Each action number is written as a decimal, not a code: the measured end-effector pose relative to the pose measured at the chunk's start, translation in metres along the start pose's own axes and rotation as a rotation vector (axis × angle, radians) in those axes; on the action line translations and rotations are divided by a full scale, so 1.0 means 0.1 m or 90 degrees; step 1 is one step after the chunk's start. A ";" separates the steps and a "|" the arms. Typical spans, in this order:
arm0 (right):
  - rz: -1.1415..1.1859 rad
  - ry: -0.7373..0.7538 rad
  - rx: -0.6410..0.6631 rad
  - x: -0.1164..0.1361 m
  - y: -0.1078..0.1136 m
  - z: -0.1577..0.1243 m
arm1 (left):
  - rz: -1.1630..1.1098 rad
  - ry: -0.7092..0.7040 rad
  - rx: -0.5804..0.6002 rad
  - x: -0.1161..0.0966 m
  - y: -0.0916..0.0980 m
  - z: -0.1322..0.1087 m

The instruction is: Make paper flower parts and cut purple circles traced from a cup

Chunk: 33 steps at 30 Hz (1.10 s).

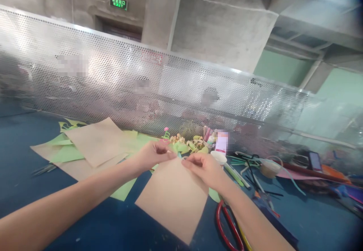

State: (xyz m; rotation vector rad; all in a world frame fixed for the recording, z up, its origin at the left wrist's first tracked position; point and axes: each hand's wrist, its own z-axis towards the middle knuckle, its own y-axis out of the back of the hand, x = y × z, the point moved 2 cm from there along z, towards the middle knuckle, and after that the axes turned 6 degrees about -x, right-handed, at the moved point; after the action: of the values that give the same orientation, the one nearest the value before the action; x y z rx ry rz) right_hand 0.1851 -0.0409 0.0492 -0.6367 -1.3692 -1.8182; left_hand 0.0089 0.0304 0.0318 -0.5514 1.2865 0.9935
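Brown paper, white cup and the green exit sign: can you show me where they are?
Brown paper [172,200], head view, middle of the sheet.
White cup [219,156], head view, on its rim.
Exit sign [118,3], head view, its lit green face.

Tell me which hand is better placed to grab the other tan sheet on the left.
Left, probably: the left hand pinches the held sheet right beside the spare tan sheet, while the right hand pinches from the far side.

Free: bare table [25,160] near left | Blocked: mesh screen [170,88] behind; papers [96,141] left-centre; sheet [172,201] centre; cup [219,156], straws [236,173], red loop [227,222] right
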 end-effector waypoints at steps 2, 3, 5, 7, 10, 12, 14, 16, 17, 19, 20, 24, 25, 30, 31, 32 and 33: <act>0.000 -0.009 -0.006 -0.02 0.01 0.00 | -0.003 0.005 -0.006 0.01 0.01 0.01; -0.001 -0.017 -0.005 -0.03 0.01 0.01 | -0.003 0.003 -0.016 0.01 0.01 0.01; 0.001 -0.038 0.006 -0.06 0.03 0.01 | -0.004 -0.005 -0.040 0.01 0.03 0.02; 0.007 -0.054 0.016 -0.11 0.05 0.03 | -0.012 -0.010 -0.055 0.01 0.05 0.03; 0.004 -0.063 0.011 -0.19 0.07 0.05 | -0.024 0.000 -0.062 0.03 0.06 0.04; 0.002 -0.067 0.005 -0.22 0.08 0.05 | -0.029 0.019 -0.048 0.03 0.07 0.04; 0.012 -0.080 -0.006 -0.23 0.10 0.06 | -0.043 0.050 0.008 0.04 0.06 0.03; 0.023 -0.095 -0.020 -0.23 0.13 0.07 | -0.059 0.086 0.078 0.04 0.07 0.02; 0.027 -0.102 -0.027 -0.24 0.15 0.07 | -0.061 0.102 0.104 0.05 0.07 0.02; 0.037 -0.115 -0.037 -0.26 0.18 0.09 | -0.056 0.122 0.128 0.10 0.09 0.03; 0.042 -0.120 -0.039 -0.28 0.19 0.09 | -0.053 0.125 0.126 0.12 0.10 0.05; 0.054 -0.124 -0.026 -0.37 0.22 0.11 | -0.052 0.108 0.083 0.22 0.14 0.10; 0.053 -0.121 -0.022 -0.40 0.23 0.12 | -0.050 0.106 0.073 0.23 0.14 0.11; 0.040 -0.110 -0.021 -0.48 0.22 0.14 | -0.043 0.117 0.080 0.25 0.13 0.10; 0.038 -0.109 -0.025 -0.49 0.22 0.14 | -0.044 0.119 0.081 0.25 0.13 0.10; 0.035 -0.108 -0.030 -0.50 0.22 0.14 | -0.045 0.119 0.080 0.25 0.12 0.10; 0.032 -0.107 -0.035 -0.51 0.22 0.14 | -0.049 0.117 0.077 0.25 0.12 0.09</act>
State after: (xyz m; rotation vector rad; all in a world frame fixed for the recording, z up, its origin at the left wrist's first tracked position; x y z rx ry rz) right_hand 0.2320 -0.0165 0.0275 -0.8618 -1.4016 -1.8005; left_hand 0.0033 0.0513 0.0122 -0.6046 1.4674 0.8102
